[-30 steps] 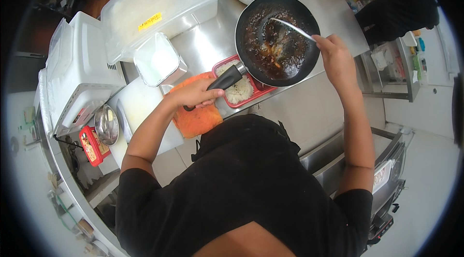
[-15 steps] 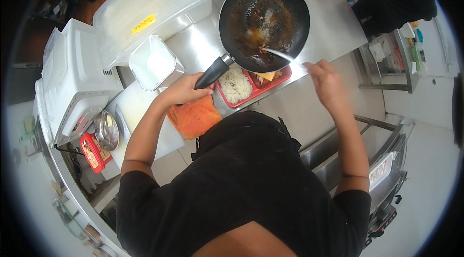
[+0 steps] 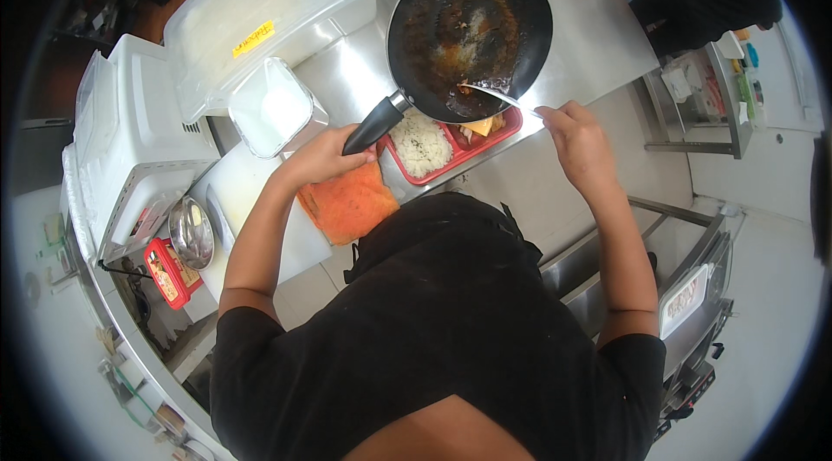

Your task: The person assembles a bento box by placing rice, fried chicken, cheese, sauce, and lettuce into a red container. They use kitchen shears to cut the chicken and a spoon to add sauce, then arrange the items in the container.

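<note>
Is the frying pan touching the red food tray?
Cannot tell: the head view looks down, and the frying pan covers part of the red food tray, hiding any contact or gap.

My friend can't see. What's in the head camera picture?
A person's left hand holds a black frying pan by its handle, while the right hand holds a silvery utensil to the brown sauce inside. The pan partly hides a red tray with white rice.
</note>
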Motion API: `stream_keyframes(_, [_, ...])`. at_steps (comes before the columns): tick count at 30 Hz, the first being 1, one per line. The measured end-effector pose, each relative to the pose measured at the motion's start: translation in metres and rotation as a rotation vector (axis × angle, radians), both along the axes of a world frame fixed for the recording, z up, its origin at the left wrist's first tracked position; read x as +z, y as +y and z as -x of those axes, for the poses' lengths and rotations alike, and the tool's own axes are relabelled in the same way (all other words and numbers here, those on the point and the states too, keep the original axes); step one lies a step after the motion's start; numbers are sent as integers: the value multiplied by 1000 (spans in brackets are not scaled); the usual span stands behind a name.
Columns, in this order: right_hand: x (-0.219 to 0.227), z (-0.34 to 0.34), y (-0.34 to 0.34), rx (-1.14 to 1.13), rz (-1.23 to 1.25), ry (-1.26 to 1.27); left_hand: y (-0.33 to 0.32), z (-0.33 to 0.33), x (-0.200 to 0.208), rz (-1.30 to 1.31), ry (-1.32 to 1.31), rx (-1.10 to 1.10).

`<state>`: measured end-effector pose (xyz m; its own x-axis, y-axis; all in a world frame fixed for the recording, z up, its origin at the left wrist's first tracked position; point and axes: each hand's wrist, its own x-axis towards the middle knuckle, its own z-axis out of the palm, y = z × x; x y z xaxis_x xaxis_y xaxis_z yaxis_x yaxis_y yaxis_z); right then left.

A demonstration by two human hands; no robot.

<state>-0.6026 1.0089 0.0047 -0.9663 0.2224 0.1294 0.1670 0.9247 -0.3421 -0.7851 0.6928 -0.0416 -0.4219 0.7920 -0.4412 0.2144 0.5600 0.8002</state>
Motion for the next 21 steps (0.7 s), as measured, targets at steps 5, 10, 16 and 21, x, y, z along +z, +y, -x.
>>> stream_keyframes(5, [-3,-5,-1,-17,-8,-27,-1,1,-6,-47,105,-64])
stream_keyframes(10, [-4,-9,-2,-32,17,-32,-1,-4,-6,-20,88,-73])
stream_keyframes(16, [-4,-10,-3,-23,11,-51,-2,-7,-4,-49,61,-67])
stream_keyframes(21, [-5,-10,-8,-15,4,-75,-7,-13,-7,-55,179,-75])
